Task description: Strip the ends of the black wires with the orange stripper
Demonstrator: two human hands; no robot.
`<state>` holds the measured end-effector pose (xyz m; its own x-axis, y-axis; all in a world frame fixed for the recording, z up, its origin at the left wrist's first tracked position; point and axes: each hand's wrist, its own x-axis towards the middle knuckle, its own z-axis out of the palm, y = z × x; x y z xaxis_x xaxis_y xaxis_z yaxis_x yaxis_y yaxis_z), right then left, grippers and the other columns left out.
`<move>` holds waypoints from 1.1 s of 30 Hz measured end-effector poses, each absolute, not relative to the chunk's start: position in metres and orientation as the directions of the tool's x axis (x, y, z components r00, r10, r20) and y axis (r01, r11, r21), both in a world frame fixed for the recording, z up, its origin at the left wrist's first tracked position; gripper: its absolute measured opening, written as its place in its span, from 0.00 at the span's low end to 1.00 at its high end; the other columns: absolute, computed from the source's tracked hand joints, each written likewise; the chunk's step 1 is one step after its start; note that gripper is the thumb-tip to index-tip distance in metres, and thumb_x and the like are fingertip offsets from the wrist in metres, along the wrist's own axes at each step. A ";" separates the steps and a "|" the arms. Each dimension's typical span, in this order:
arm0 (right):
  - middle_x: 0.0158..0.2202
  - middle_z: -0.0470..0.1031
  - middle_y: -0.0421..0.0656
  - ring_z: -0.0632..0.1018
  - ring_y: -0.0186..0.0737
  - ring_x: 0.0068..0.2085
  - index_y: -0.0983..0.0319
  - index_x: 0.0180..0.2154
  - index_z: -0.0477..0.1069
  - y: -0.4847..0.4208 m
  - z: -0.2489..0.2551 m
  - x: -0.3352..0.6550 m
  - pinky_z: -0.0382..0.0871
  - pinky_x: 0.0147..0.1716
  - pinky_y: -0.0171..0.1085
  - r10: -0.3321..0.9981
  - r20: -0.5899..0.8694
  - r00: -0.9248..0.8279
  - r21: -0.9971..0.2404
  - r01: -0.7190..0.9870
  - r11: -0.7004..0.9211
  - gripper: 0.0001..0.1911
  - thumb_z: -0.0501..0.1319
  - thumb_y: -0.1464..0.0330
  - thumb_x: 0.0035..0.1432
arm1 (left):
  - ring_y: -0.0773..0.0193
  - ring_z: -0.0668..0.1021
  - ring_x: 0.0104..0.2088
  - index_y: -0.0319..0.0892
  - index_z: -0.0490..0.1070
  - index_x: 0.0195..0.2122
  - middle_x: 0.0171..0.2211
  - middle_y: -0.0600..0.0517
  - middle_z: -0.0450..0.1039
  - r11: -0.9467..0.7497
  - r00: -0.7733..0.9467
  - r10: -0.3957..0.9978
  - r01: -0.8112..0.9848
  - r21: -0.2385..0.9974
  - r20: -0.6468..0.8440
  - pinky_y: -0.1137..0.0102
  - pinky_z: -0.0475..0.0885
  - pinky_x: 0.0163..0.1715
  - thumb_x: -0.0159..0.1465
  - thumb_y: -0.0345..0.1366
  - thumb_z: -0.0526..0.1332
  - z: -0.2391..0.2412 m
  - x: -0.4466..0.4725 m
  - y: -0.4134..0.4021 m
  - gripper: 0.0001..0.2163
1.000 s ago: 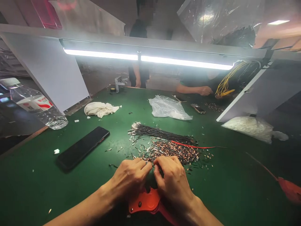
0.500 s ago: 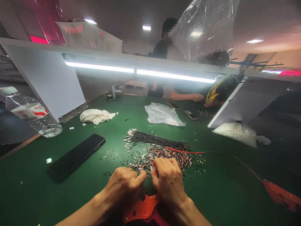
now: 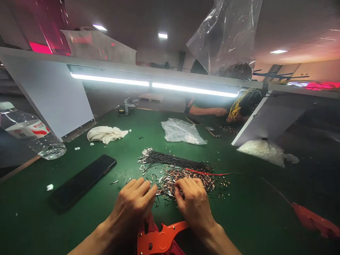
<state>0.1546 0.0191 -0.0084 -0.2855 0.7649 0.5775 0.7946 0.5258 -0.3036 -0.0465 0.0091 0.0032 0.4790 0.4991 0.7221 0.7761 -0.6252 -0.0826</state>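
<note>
My left hand is closed, its fingers curled down and thumb against them, at the near left of a heap of short wire offcuts. Anything inside that hand is hidden. My right hand curls over the near side of the same heap, thumb and fingers bent inward, and what it grips, if anything, is out of sight. Beneath my wrists lies an orange wire stripper with dark red parts, touched by neither set of visible fingers. Behind the heap stretches a bundle of black wires with silvery terminals at its left end.
Left on the green table are a phone, a water bottle and a crumpled cloth. A plastic bag lies beyond the wires. A red strip crosses the heap. At the back, a person's forearm shows near yellow wires.
My left hand has shifted left, widening the gap between my hands. More of the orange wire stripper shows. The view has moved slightly, and the standing person at the back is mostly hidden now.
</note>
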 end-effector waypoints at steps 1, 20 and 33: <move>0.27 0.74 0.41 0.73 0.41 0.31 0.61 0.30 0.69 0.019 -0.009 0.155 0.57 0.39 0.40 0.766 0.572 -0.293 -0.305 0.791 0.530 0.11 0.53 0.78 0.60 | 0.64 0.64 0.25 0.40 0.73 0.34 0.22 0.54 0.64 -0.637 0.482 0.503 0.768 -0.070 0.718 0.68 0.56 0.26 0.65 0.25 0.55 0.002 -0.046 0.009 0.08; 0.29 0.73 0.40 0.72 0.41 0.32 0.60 0.30 0.68 0.017 -0.009 0.155 0.58 0.38 0.40 0.772 0.538 -0.339 -0.309 0.773 0.554 0.09 0.56 0.78 0.61 | 0.64 0.68 0.28 0.39 0.72 0.36 0.27 0.52 0.69 -0.669 0.450 0.475 0.743 -0.022 0.757 0.69 0.62 0.29 0.62 0.21 0.57 0.001 -0.047 0.008 0.08; 0.30 0.76 0.41 0.74 0.41 0.34 0.60 0.38 0.70 0.012 0.004 0.152 0.62 0.40 0.42 0.676 0.626 -0.388 -0.323 0.660 0.678 0.05 0.56 0.73 0.65 | 0.63 0.71 0.34 0.37 0.73 0.40 0.33 0.48 0.72 -0.707 0.416 0.390 0.707 -0.023 0.821 0.69 0.70 0.33 0.59 0.19 0.60 0.002 -0.049 0.007 0.11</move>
